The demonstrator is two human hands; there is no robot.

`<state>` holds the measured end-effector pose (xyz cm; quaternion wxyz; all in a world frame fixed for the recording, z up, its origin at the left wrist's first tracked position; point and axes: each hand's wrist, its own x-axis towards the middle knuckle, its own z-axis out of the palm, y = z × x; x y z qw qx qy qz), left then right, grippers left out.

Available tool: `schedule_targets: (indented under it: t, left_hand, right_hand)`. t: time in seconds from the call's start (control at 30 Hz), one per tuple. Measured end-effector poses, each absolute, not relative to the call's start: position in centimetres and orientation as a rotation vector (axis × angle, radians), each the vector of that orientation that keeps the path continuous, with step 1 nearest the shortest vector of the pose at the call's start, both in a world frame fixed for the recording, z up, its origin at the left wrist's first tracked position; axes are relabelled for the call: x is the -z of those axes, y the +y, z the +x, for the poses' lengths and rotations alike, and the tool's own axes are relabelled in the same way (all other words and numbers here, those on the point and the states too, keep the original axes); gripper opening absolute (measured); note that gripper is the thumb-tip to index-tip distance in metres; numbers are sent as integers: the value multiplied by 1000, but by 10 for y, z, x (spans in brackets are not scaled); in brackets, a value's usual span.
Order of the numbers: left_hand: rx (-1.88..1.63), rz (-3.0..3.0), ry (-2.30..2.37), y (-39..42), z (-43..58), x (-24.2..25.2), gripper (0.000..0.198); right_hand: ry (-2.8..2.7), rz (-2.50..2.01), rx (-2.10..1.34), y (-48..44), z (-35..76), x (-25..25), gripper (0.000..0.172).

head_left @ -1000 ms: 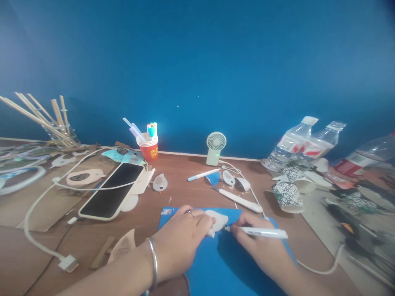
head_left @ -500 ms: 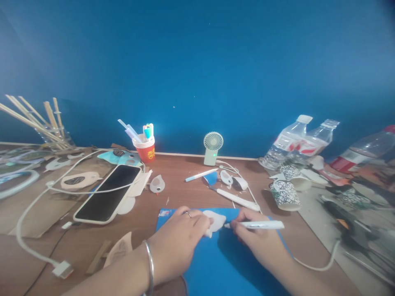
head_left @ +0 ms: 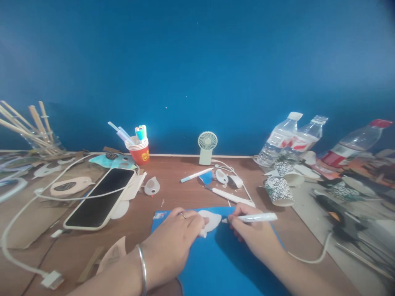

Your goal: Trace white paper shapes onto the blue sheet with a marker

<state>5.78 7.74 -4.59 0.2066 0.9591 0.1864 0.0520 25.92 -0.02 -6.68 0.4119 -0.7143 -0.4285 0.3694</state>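
Half covered the white cutout (head_left: 211, 221) with the left hand (head_left: 173, 234), bending the fingers over its left side and holding it down on the blue board (head_left: 212, 267). Could not tell pinching from mere pressing there. Wore a silver bracelet (head_left: 142, 265) on that wrist and a ring (head_left: 182, 214) on one finger. Clasped a white marker (head_left: 259, 218) between thumb and fingers of the right hand (head_left: 251, 230), aiming the tip left, just beside the cutout's pointed end (could not make out any contact between tip and board).

Past the board's far edge, on the brown table (head_left: 173, 197), saw a slim white-handled tool (head_left: 233, 197), a white pen with a blue end (head_left: 196, 175) and a small bird cutout (head_left: 221, 176). Noticed a pale green fan (head_left: 207, 142) upright near the wall, and a red cup (head_left: 140, 154) of pens well to its left. Found a phone (head_left: 100, 201) lying face up on the left, under a white cable (head_left: 70, 199). Over on the right, counted three plastic bottles (head_left: 285, 139) and, nearer, a curved black-and-white patterned piece (head_left: 279, 191).
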Motion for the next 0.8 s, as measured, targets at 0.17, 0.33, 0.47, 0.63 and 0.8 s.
schedule_targets:
  t: [0.17, 0.33, 0.47, 0.63, 0.8]
  left_hand:
    - [-129, 2667, 547, 78, 59, 46, 54]
    - [-127, 2636, 605, 78, 58, 46, 51]
    - [-123, 2653, 602, 77, 56, 48, 60]
    - [-81, 2649, 612, 77, 56, 45, 68]
    - [-35, 2671, 614, 79, 57, 43, 71]
  right_hand:
    - [-958, -1699, -946, 2, 260, 66, 19]
    - [-943, -1671, -866, 6, 261, 67, 22]
    - [-991, -1684, -895, 8, 263, 67, 21]
    - [-991, -1655, -940, 10, 264, 65, 18]
    - [-958, -1646, -962, 12, 265, 65, 17]
